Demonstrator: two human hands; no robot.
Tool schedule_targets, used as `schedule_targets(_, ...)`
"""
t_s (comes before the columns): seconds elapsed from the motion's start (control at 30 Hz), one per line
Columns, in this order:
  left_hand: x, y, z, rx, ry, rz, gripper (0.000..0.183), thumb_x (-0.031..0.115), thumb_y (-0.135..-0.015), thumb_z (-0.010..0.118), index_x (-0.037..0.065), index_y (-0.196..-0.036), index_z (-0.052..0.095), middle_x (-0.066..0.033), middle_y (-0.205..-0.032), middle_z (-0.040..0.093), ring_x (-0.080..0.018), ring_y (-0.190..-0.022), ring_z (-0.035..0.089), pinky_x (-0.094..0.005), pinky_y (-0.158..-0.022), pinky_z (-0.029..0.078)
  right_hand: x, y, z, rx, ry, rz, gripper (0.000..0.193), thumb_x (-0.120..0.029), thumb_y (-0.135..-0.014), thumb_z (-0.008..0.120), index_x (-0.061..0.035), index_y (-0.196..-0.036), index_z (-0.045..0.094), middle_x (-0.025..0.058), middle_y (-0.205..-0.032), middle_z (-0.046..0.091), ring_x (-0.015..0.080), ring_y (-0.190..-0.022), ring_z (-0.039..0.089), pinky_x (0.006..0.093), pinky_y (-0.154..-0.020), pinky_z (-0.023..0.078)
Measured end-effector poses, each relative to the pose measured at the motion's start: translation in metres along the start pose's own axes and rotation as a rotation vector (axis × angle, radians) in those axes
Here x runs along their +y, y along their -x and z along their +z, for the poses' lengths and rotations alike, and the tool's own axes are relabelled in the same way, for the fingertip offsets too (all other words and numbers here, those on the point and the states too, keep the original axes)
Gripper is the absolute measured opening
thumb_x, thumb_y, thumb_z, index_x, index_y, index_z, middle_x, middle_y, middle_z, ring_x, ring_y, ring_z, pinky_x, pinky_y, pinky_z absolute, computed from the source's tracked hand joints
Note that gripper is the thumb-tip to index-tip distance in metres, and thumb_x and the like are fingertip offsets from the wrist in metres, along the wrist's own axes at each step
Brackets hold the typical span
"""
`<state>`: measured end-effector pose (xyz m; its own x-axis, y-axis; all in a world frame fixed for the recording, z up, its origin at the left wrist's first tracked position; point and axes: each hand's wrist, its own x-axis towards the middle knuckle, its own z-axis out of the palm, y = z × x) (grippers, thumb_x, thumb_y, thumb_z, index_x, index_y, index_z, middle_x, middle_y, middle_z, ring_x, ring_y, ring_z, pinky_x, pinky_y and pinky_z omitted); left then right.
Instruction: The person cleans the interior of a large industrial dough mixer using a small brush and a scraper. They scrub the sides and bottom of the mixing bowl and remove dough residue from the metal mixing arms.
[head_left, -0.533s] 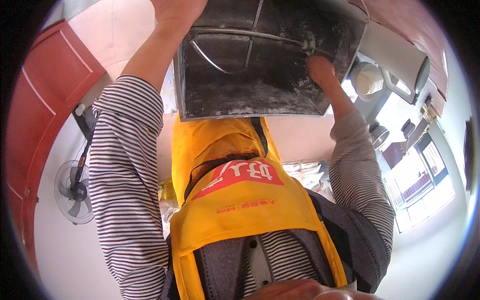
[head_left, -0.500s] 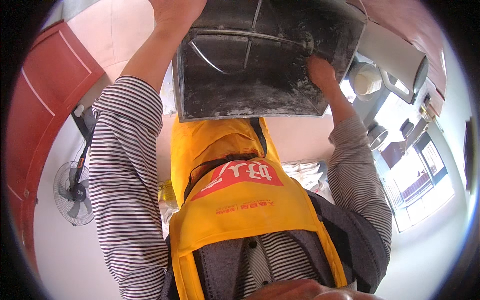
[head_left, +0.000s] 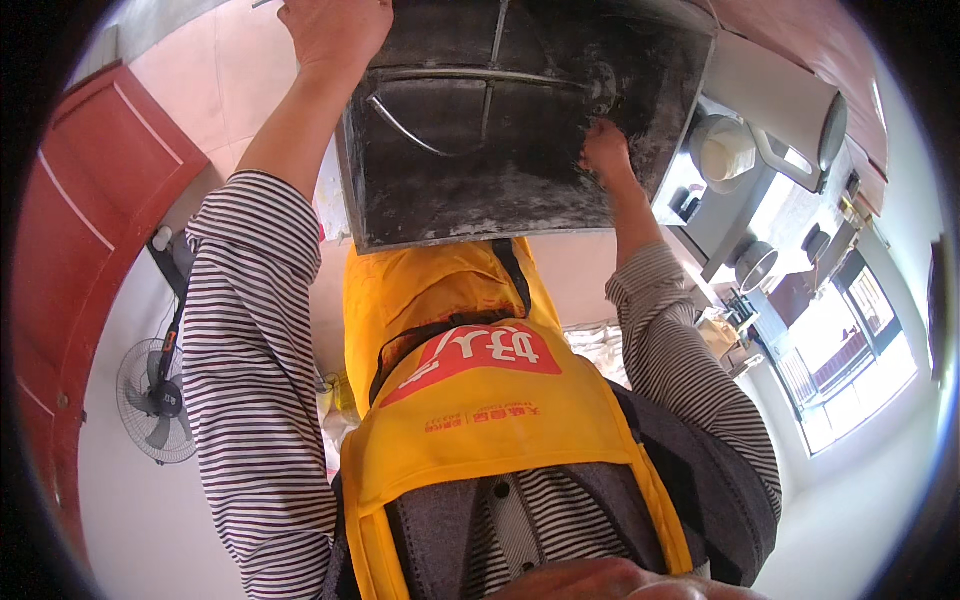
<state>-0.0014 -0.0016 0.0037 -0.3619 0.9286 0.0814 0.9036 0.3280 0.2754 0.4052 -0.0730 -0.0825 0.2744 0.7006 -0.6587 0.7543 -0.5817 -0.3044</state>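
Note:
A black, rectangular tray-like surface with a raised rim and pale, powdery smears lies in front of me. My left hand is closed at its upper left edge, partly cut off by the frame. A thin grey end pokes out beside it; what it belongs to is hidden. My right hand is over the right part of the black surface, its fingers curled together near whitish smears. Whatever they hold is too small to make out. A thin curved metal strip shows on the dark surface, below a long straight ridge.
At right, a white container stands beside a large pale cylinder-shaped vessel with a handle. Farther off is a metal pot. On the left are a red door and a fan. My yellow apron hangs below the tray's near edge.
My right hand has moved left and slightly down, away from the surface's right side. My left hand has shifted slightly left, and the view has tilted a little.

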Motion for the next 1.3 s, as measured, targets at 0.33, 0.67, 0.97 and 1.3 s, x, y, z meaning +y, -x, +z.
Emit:
schedule_targets(0.33, 0.008, -0.004, 0.004, 0.002, 0.047, 0.024, 0.077, 0.010, -0.078, 0.066, -0.006, -0.144, 0.031, -0.0276, -0.123, 0.054, -0.0436, -0.114, 0.051, -0.0536, -0.097, 0.044, 0.106, -0.103, 0.042, -0.090, 0.689, -0.001, 0.033, -0.035, -0.094, 0.062, -0.0141, -0.119, 0.067, 0.0081, -0.110, 0.068, 0.0243, -0.102, 0.065, 0.0410, -0.077, 0.052)
schedule_targets(0.67, 0.001, 0.001, -0.001, 0.014, 0.033, 0.046, 0.075, 0.008, -0.077, 0.065, -0.008, -0.143, 0.033, -0.0278, -0.120, 0.055, -0.0434, -0.111, 0.051, -0.0528, -0.094, 0.045, 0.007, -0.066, 0.030, -0.021, 1.027, -0.047, 0.025, -0.026, -0.095, 0.056, -0.0109, -0.083, 0.072, -0.0003, -0.070, 0.071, 0.0181, -0.064, 0.070, 0.0348, -0.055, 0.054)
schedule_targets(0.97, -0.004, -0.002, 0.004, 0.025, 0.027, 0.030, 0.077, 0.010, -0.076, 0.066, -0.008, -0.142, 0.032, -0.0274, -0.119, 0.055, -0.0435, -0.112, 0.051, -0.0538, -0.094, 0.045, -0.021, -0.035, 0.032, -0.016, 0.973, 0.028, 0.023, -0.030, -0.097, 0.057, -0.0155, -0.107, 0.071, 0.0022, -0.104, 0.072, 0.0227, -0.087, 0.072, 0.0340, -0.063, 0.056)
schedule_targets(1.3, -0.003, 0.001, -0.001, 0.028, 0.046, 0.012, 0.077, 0.011, -0.075, 0.068, -0.006, -0.142, 0.033, -0.0257, -0.121, 0.054, -0.0427, -0.113, 0.051, -0.0534, -0.094, 0.045, -0.025, -0.029, 0.029, 0.272, -0.193, 0.133, 0.032, -0.023, -0.098, 0.055, -0.0151, -0.129, 0.057, 0.0069, -0.095, 0.065, 0.0223, -0.075, 0.062, 0.0351, -0.056, 0.048)
